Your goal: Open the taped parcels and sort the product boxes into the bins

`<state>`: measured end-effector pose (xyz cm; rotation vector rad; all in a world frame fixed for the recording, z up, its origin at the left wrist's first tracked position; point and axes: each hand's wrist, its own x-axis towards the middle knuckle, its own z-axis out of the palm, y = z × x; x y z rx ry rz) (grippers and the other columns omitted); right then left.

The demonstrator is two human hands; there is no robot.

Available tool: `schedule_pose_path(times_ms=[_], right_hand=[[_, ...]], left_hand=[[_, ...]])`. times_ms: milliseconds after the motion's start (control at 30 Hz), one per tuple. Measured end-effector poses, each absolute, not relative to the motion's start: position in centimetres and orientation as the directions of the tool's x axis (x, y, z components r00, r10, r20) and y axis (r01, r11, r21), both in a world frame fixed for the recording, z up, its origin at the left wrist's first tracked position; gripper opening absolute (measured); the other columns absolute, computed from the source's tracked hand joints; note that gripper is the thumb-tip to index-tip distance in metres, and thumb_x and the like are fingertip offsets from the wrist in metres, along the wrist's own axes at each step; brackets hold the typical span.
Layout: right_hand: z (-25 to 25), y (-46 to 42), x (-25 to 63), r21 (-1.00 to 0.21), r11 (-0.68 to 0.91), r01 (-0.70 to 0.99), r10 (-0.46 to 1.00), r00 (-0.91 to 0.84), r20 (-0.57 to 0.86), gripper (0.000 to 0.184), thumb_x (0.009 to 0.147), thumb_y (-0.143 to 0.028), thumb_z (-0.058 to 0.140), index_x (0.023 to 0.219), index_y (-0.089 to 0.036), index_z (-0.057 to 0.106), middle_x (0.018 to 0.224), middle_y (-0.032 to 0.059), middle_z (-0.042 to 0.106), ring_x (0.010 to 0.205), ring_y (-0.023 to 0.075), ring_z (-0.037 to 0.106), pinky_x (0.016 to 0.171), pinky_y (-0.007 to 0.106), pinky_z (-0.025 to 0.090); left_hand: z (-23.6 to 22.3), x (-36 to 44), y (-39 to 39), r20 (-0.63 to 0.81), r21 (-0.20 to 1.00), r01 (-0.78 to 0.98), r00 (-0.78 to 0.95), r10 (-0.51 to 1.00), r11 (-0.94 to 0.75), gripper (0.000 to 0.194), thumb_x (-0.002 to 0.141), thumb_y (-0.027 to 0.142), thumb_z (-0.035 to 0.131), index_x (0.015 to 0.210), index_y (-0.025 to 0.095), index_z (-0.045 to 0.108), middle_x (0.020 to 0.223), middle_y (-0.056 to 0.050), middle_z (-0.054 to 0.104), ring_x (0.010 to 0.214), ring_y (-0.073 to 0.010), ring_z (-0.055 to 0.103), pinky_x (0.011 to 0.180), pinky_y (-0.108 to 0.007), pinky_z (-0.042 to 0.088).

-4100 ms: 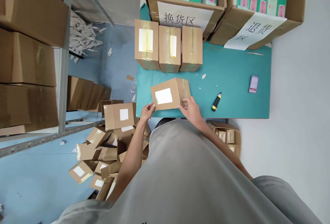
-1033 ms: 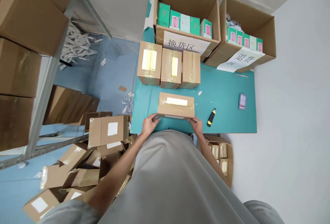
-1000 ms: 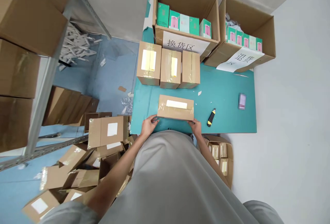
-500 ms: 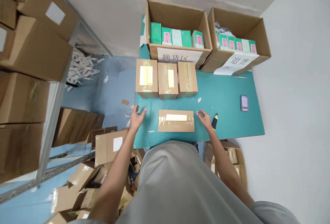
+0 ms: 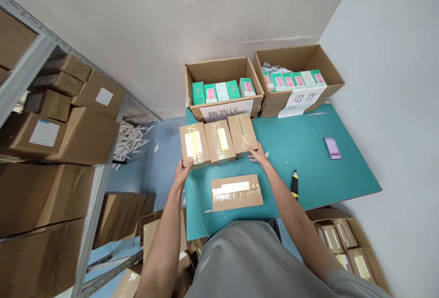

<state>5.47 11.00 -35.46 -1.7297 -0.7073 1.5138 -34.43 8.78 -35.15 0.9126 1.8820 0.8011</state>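
Three taped cardboard boxes stand in a row on the green table (image 5: 288, 151): a left box (image 5: 202, 145) with a pale label, a middle box (image 5: 214, 145), and a right box (image 5: 243, 134). My left hand (image 5: 183, 171) grips the left box at its near left corner, thumb on the front edge. At the other end, my right hand (image 5: 259, 155) grips the right box by its near right corner, fingers against the front. Nearer my body lies a long flat taped box (image 5: 236, 201) with a white label, touched by neither hand.
Behind the row stand two open cartons, a left carton (image 5: 219, 67) and a right carton (image 5: 291, 55), holding green-and-white packs. A utility knife (image 5: 294, 186) and a blurred pinkish object (image 5: 332, 147) lie to the right. Shelving (image 5: 99, 183) with boxes flanks the left; an open box (image 5: 363, 243) sits below right.
Both hands have moved forward from beside the flat box to the outer ends of the three-box row and taken hold there. The right box now sits at an angle. The camera view has shifted.
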Motion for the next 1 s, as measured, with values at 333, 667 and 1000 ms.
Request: schedule_pose_path(times_ms=[333,667,1000], right_hand=[[-36.6,9.4,15.1,-0.823,-0.557,-0.106,0.777,0.282,-0.562,0.078,0.092,-0.042,0.086,0.162,-0.031,0.053,0.149,0.0158,0.076,0.089,0.0231,0.087,0.081,0.038,0.074],[-36.0,10.7,18.2,-0.836,-0.546,-0.056,0.717,0.486,-0.5,0.081,0.105,-0.054,0.07,0.173,-0.022,0.04,0.166,0.0215,0.062,0.112,0.022,0.085,0.092,0.034,0.073],[-40.1,-9.7,10.7,-0.756,-0.655,0.009,0.742,0.2,-0.64,0.075,0.102,-0.068,0.067,0.165,-0.029,0.062,0.158,0.0131,0.072,0.137,0.0295,0.077,0.109,0.047,0.068]], left_hand=[[-34.5,-26.5,10.3,-0.466,0.787,0.321,-0.249,0.849,0.526,0.064,0.091,0.042,0.091,0.141,0.016,0.059,0.117,-0.018,0.085,0.111,-0.0306,0.084,0.103,-0.044,0.066],[-33.9,-19.7,13.1,-0.471,0.793,0.335,-0.193,0.861,0.509,0.064,0.095,0.038,0.086,0.147,0.011,0.062,0.132,-0.022,0.082,0.123,-0.0317,0.08,0.108,-0.043,0.062],[-36.3,-28.4,-3.4,-0.686,0.68,0.141,-0.224,0.693,0.719,0.064,0.114,0.063,0.047,0.15,0.013,0.065,0.147,-0.025,0.076,0.13,-0.0309,0.078,0.114,-0.045,0.059]])
